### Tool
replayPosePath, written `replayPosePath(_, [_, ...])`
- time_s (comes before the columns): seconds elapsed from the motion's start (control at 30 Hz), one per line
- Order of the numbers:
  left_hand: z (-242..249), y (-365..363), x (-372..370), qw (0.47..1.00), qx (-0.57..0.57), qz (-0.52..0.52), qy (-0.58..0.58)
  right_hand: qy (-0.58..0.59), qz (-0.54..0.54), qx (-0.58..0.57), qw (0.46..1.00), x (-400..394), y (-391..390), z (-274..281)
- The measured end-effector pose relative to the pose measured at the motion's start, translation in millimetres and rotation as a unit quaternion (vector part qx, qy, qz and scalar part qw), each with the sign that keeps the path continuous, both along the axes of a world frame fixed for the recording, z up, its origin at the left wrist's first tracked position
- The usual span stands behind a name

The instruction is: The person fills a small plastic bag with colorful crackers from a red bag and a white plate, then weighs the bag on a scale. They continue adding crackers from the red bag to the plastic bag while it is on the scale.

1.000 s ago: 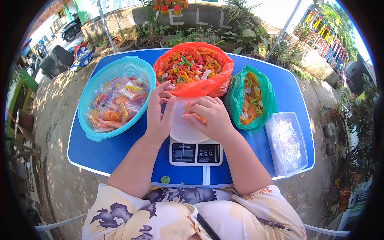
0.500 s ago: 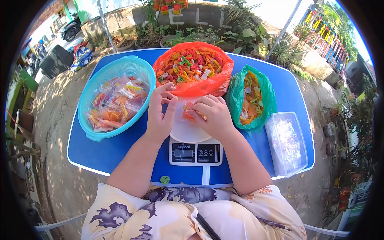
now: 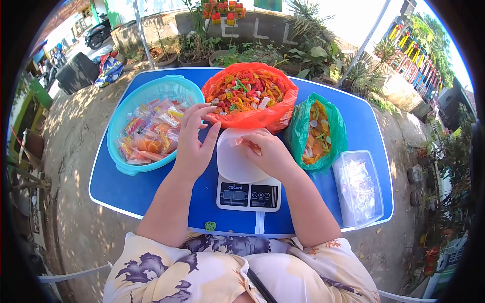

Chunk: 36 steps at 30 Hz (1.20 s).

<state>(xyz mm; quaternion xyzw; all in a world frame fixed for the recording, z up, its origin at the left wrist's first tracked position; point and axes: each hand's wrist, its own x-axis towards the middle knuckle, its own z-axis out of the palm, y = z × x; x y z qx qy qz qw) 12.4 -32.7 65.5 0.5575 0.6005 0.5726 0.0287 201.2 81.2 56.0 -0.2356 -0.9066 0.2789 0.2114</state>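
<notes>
My left hand (image 3: 193, 144) is raised between the turquoise basket (image 3: 114, 146) and the scale, its fingers spread and holding nothing I can see. Over the white weighing bowl (image 3: 241, 169), my right hand (image 3: 272, 156) pinches a few orange-red snack pieces (image 3: 248, 145) between thumb and fingers. The bowl rests on a white digital kitchen scale (image 3: 248, 208). Just beyond both hands stands an open red plastic bag (image 3: 257, 119), full of red, orange, yellow and green snack pieces. Small clear packets of snacks (image 3: 151, 132) fill much of the basket.
Right of the scale is an open green plastic bag (image 3: 334, 127) with orange and yellow chips. A clear plastic box (image 3: 375, 214) of shiny packets stands at the blue table's (image 3: 131, 189) right edge. A small green piece (image 3: 210, 226) lies near the front edge.
My left hand has moved left, away from my right hand, and its fingers have spread wider. My right hand still pinches snack pieces over the bowl. The whole view has shifted slightly.
</notes>
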Motion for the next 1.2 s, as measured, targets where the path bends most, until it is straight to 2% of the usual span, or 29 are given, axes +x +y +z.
replayPosePath(0.1, [15.4,-24.4,-21.1,0.985,-0.021,0.095,0.141,0.032,-0.019,-0.108,0.993,-4.8,-2.5,11.5])
replayPosePath(0.17, [18.2,-40.7,-40.1,0.978,-0.048,0.133,0.151,0.073,-0.033,-0.164,0.983,-12.9,-7.0,20.1])
replayPosePath(0.27, [15.4,-62.2,-65.1,0.957,-0.098,0.208,0.174,0.206,-0.026,-0.022,0.978,-35.2,-11.5,34.8])
replayPosePath(0.37, [11.5,-77.6,-78.8,0.948,-0.129,0.242,0.162,0.293,-0.049,0.164,0.941,-70.7,-15.1,54.2])
replayPosePath(0.4, [12.3,-81.5,-79.0,0.944,-0.139,0.25,0.163,0.294,-0.056,0.191,0.935,-81.7,-17.8,59.8])
replayPosePath(0.5, [12.0,-88.1,-73.6,0.934,-0.157,0.27,0.172,0.249,0.011,0.229,0.941,-117.8,-16.2,48.1])
replayPosePath(0.6, [5.0,-90.0,-72.7,0.924,-0.145,0.283,0.21,0.074,0.064,0.276,0.956,-124.9,-19.7,21.0])
replayPosePath(0.63, [2.4,-89.4,-73.6,0.923,-0.132,0.281,0.227,0.02,0.075,0.288,0.955,-122.8,-21.4,15.8])
replayPosePath(0.77, [5.5,-81.0,-60.2,0.933,-0.079,0.244,0.254,0.07,0.062,0.228,0.969,-103.5,-19.7,7.7])
replayPosePath(0.87, [16.3,-68.2,-41.8,0.956,-0.027,0.148,0.252,0.085,0.055,0.2,0.974,-81.4,-21.6,14.8])
replayPosePath(0.97, [20.3,-52.5,-20.5,0.963,-0.033,0.08,0.256,0.098,0.04,0.196,0.975,-60.0,-16.7,12.9])
replayPosePath(1.07, [15.8,-31.2,-3.4,0.979,-0.065,-0.01,0.194,0.097,-0.004,0.173,0.98,-42.6,-0.2,8.3])
replayPosePath(1.1, [11.7,-21.9,0.7,0.982,-0.079,-0.04,0.168,0.084,-0.038,0.198,0.976,-37.1,8.8,4.0])
replayPosePath(1.17, [1.1,-0.6,4.4,0.985,-0.094,-0.062,0.133,0.06,-0.104,0.247,0.962,-26.5,30.1,-6.9])
replayPosePath(1.2, [-3.9,8.0,5.9,0.986,-0.105,-0.067,0.109,0.016,-0.116,0.221,0.968,-19.3,37.8,-9.2])
